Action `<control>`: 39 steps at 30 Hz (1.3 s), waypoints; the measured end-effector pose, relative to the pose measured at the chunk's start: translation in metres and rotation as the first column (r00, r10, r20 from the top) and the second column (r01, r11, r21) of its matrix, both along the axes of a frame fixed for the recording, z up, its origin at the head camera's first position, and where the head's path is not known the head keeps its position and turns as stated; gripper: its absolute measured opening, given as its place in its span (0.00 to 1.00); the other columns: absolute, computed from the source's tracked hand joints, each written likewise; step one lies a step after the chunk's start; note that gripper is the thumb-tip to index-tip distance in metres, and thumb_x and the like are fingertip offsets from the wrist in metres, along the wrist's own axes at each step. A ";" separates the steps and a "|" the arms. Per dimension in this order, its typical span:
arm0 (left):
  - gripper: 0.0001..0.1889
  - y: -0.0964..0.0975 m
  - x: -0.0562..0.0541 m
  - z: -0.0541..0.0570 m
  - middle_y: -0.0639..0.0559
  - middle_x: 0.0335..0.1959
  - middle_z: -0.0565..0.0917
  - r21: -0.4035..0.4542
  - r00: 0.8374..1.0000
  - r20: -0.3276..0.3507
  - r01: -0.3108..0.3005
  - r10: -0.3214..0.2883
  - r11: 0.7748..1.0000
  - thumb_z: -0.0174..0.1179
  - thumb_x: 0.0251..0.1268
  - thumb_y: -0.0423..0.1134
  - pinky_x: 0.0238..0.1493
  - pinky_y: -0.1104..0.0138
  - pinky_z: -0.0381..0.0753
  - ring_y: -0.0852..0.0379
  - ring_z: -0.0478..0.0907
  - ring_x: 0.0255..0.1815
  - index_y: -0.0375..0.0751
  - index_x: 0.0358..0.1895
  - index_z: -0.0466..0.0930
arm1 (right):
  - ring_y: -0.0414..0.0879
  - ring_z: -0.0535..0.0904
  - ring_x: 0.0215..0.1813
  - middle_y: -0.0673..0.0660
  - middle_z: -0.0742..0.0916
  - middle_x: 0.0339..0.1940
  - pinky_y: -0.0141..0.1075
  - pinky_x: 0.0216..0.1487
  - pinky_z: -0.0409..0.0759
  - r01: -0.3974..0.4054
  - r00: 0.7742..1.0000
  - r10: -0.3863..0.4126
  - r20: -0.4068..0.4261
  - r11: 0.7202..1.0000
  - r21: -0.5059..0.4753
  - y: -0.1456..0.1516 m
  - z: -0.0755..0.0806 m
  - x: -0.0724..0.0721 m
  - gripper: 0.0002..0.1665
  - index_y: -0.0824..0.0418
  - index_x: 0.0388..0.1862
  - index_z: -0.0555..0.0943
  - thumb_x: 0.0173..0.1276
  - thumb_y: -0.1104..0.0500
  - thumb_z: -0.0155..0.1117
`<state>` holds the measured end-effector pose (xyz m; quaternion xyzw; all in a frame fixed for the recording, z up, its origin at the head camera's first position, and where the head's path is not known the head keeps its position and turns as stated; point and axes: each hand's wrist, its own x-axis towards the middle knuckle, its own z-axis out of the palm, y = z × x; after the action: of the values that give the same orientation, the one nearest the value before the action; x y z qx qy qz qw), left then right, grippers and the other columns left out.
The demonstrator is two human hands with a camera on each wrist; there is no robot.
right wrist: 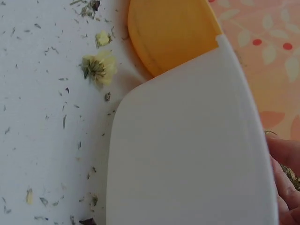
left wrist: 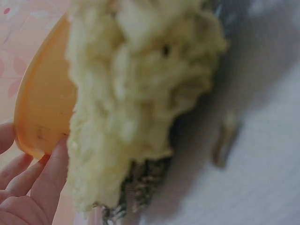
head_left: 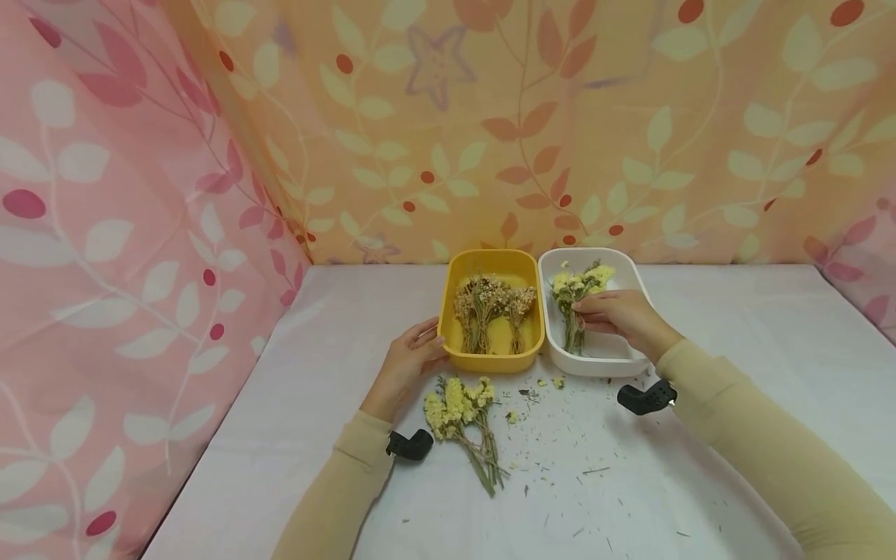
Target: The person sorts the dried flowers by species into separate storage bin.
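Note:
My right hand [head_left: 624, 317] reaches over the white container [head_left: 595, 365] and pinches the stems of a yellow dried flower bunch [head_left: 575, 289] inside it. In the right wrist view the container's wall [right wrist: 187, 140] hides most of that hand's fingers [right wrist: 286, 154]. My left hand [head_left: 409, 359] rests its fingers against the near left side of the yellow container [head_left: 493, 363]. Several brownish dried flower bunches [head_left: 483, 307] lie inside that container. Just right of the left wrist, tied yellow flower bunches [head_left: 458, 408] lie on the table; their blurred blooms [left wrist: 136, 84] fill much of the left wrist view.
Both containers stand side by side on the white-covered table [head_left: 315, 365], near the back curtain [head_left: 392, 155]. A loose yellow bloom [right wrist: 99, 68] and dried plant bits [head_left: 595, 470] are scattered in front of them. A pink patterned curtain [head_left: 140, 233] borders the left side.

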<state>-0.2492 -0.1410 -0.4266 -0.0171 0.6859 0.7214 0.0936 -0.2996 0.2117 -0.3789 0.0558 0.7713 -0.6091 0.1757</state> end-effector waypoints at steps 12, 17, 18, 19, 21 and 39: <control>0.26 -0.001 -0.001 0.000 0.40 0.72 0.71 -0.012 1.000 -0.007 0.010 -0.010 1.000 0.56 0.75 0.35 0.60 0.58 0.85 0.41 0.75 0.68 0.43 0.74 0.66 | 0.34 0.86 0.34 0.42 0.88 0.29 0.29 0.46 0.88 -0.002 1.000 0.003 0.027 0.999 -0.038 -0.001 -0.011 -0.007 0.27 0.75 0.62 0.74 0.69 0.61 0.67; 0.26 -0.001 -0.001 0.000 0.40 0.72 0.71 -0.014 1.000 -0.004 0.005 -0.005 1.000 0.56 0.74 0.35 0.58 0.59 0.86 0.40 0.75 0.67 0.43 0.74 0.67 | 0.34 0.86 0.34 0.43 0.88 0.29 0.29 0.46 0.88 0.007 0.999 -0.006 0.041 1.000 -0.022 -0.002 -0.013 -0.007 0.29 0.75 0.64 0.73 0.68 0.61 0.67; 0.26 -0.001 -0.001 -0.001 0.40 0.72 0.72 -0.014 1.000 -0.002 0.005 -0.005 1.000 0.56 0.74 0.35 0.58 0.59 0.86 0.40 0.75 0.67 0.43 0.74 0.67 | 0.34 0.86 0.33 0.43 0.88 0.29 0.29 0.46 0.88 0.012 0.999 -0.011 0.046 1.000 -0.018 -0.002 -0.014 -0.006 0.29 0.75 0.64 0.73 0.68 0.61 0.68; 0.26 -0.001 -0.001 -0.001 0.41 0.72 0.72 -0.012 1.000 0.003 0.004 -0.004 1.000 0.57 0.74 0.35 0.59 0.59 0.86 0.41 0.75 0.67 0.43 0.73 0.67 | 0.34 0.86 0.33 0.43 0.88 0.28 0.29 0.46 0.88 0.017 0.999 -0.017 0.052 1.000 -0.015 -0.002 -0.014 -0.006 0.29 0.75 0.64 0.73 0.68 0.62 0.68; 0.27 0.000 -0.001 -0.001 0.40 0.72 0.72 -0.008 1.000 0.004 0.003 -0.003 1.000 0.57 0.74 0.35 0.59 0.59 0.85 0.40 0.75 0.67 0.43 0.74 0.67 | 0.35 0.86 0.32 0.44 0.88 0.28 0.29 0.45 0.88 0.027 0.998 -0.027 0.062 1.000 -0.010 -0.003 -0.014 -0.006 0.28 0.74 0.63 0.74 0.68 0.62 0.68; 0.27 0.000 -0.001 0.000 0.39 0.72 0.71 -0.013 1.000 -0.009 0.009 -0.009 1.000 0.56 0.74 0.34 0.59 0.58 0.86 0.40 0.76 0.66 0.41 0.74 0.65 | 0.37 0.87 0.31 0.48 0.90 0.28 0.32 0.43 0.89 0.026 1.000 -0.025 -0.003 0.996 0.085 0.000 -0.013 -0.001 0.26 0.76 0.59 0.77 0.68 0.61 0.68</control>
<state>-0.2505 -0.1410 -0.4262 -0.0114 0.6911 0.7166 0.0936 -0.3008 0.2112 -0.3915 0.0726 0.7961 -0.5778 0.1647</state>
